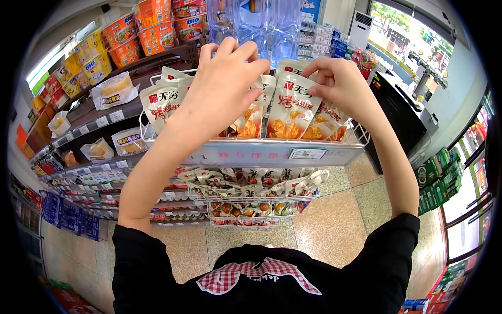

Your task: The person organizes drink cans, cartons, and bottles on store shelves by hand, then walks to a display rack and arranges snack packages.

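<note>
Upright snack pouches [163, 99] with red lettering and pictures of orange food stand in the top tier of a white wire rack [361, 137]. My left hand [226, 78] is over the middle pouches, its fingers curled and spread, hiding several of them; nothing shows between its fingers. On the right, my right hand [337, 81] has thumb and fingers closed at the top edge of a front pouch [292, 104]. A pale label strip [235, 155] runs along the tier's front, below both hands.
Lower rack tiers hold more pouches [251, 180]. Shelves [83, 125] with wrapped bread stand at left, below orange noodle tubs [157, 37]. Behind the rack are clear blue-tinted bottles [253, 26]. A black counter [400, 104] and green cartons [442, 178] are at right.
</note>
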### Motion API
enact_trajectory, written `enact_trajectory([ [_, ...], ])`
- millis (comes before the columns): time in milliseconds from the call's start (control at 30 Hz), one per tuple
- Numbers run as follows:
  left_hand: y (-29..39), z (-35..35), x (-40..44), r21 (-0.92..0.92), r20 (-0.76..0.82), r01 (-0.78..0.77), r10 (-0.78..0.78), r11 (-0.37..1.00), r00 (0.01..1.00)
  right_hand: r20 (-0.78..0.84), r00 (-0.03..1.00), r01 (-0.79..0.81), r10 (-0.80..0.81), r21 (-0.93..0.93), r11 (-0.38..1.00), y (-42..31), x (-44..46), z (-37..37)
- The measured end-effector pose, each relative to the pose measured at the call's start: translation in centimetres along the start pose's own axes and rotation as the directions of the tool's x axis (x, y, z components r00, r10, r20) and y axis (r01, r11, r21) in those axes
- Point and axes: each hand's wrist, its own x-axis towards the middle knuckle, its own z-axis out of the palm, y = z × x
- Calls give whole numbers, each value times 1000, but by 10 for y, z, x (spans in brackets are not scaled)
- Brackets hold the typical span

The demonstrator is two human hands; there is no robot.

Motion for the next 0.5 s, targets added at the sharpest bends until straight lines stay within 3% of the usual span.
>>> enact_trajectory([
  [133,2,2,4,-38,-6,-50,49,998,999,-28,999,30,-30,-4,1000,-7,0,0],
  [333,8,2,15,-34,-94,16,-19,999,995,-51,992,115,-112,60,992,-8,7,6],
  [500,4,4,17,-99,-76,-58,50,993,996,-69,972,230,-223,101,968,-12,13,9],
])
